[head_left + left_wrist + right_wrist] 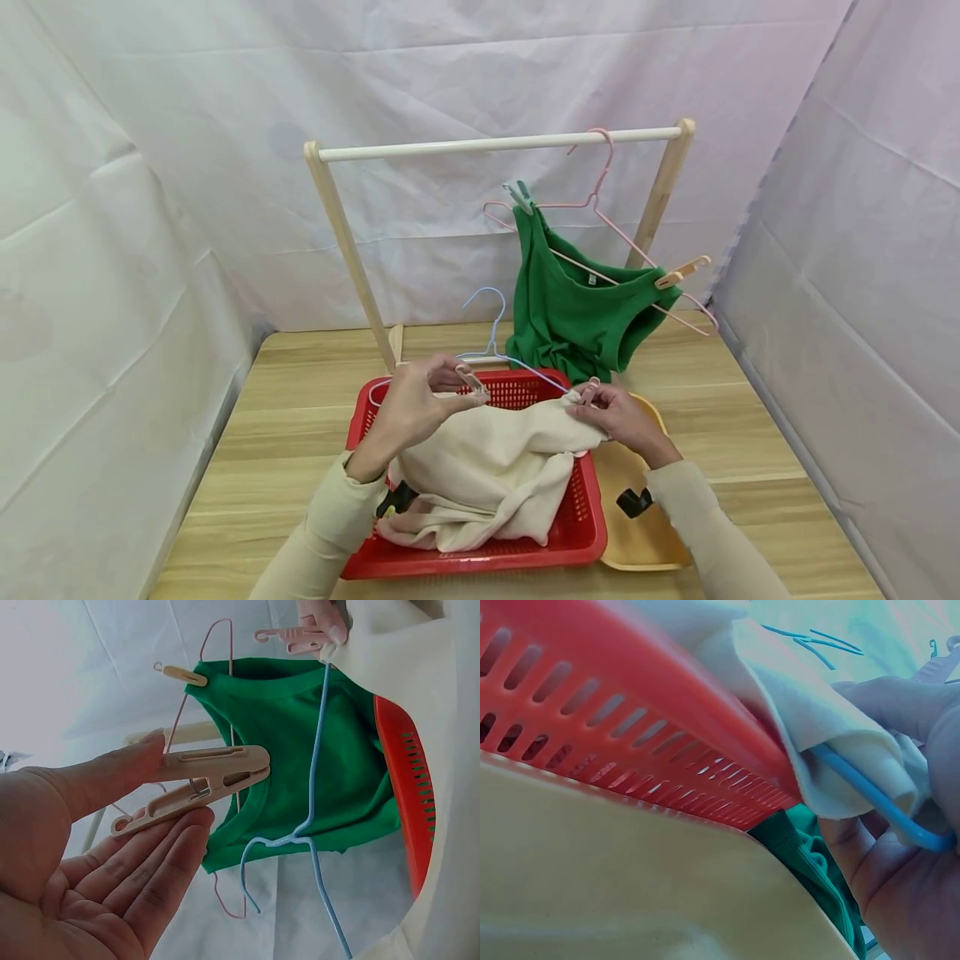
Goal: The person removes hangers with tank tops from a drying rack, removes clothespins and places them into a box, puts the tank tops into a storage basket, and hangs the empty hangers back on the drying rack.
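My left hand (411, 408) pinches a pale pink clothespin (217, 769) between thumb and fingers, above the left part of a cream garment (487, 454). The garment lies over a red basket (592, 517), draped on a light blue hanger (492, 346). My right hand (628, 423) grips the cloth at the hanger's right end, where another pink clothespin (591, 392) sits by the fingers. In the right wrist view, the blue hanger tip (885, 799) pokes out of the folded cloth beside the palm. The hanger's left end (375, 392) shows bare over the basket.
Behind the basket stands a rack with a white rod (465, 145). From it a pink hanger (597, 187) carries a green sleeveless top (562, 300), fastened by a mint clothespin (519, 197) and an orange clothespin (681, 272). A yellow tray (626, 542) stands right of the basket.
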Demonstrator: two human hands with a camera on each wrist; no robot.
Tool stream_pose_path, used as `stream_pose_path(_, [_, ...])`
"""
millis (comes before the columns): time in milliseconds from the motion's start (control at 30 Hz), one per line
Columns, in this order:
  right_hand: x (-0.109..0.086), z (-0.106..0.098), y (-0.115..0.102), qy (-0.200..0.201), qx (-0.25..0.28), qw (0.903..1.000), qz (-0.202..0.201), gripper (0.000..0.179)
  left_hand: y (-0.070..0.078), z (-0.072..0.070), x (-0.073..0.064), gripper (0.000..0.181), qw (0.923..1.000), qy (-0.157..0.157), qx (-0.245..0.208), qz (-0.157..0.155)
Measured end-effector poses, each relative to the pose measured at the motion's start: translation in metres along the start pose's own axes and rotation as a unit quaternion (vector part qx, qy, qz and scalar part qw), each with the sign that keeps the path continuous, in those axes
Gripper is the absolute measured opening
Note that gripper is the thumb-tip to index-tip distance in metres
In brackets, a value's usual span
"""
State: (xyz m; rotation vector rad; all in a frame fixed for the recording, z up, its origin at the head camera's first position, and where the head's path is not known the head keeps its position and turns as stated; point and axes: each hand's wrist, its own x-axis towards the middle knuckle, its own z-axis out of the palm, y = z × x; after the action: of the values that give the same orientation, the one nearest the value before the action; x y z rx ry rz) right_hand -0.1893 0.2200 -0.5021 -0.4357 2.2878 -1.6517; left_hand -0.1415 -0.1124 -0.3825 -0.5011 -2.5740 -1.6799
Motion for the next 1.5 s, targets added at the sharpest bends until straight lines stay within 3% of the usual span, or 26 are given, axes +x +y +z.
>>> stream_pose_path(200, [0.001,0.0,0.001,-0.007,0.009,0.9999,-0.004,0.028,0.003,0.01,0.002,0.028,0.9999,-0.014,0.006,0.007])
stream_pose_path(500, [0.002,-0.001,0.002,-0.002,0.008,0.9999,-0.011,0.028,0.015,0.037,0.009,0.033,0.9976,-0.05,0.002,0.047])
stream_pose_path(933, [0.004,-0.001,0.005,-0.017,0.017,0.9997,-0.009,0.014,0.028,0.064,0.012,0.033,0.9924,-0.112,0.009,0.05])
stream_pose_path(1300, [0.004,-0.005,0.01,-0.031,0.008,0.9994,-0.011,0.028,0.034,0.094,0.014,0.034,0.9839,-0.171,0.025,0.043])
stream_pose_path(1500, [0.003,-0.005,0.01,-0.026,-0.005,0.9993,-0.026,0.026,0.032,0.109,0.014,0.037,0.9766,-0.197,0.063,0.058])
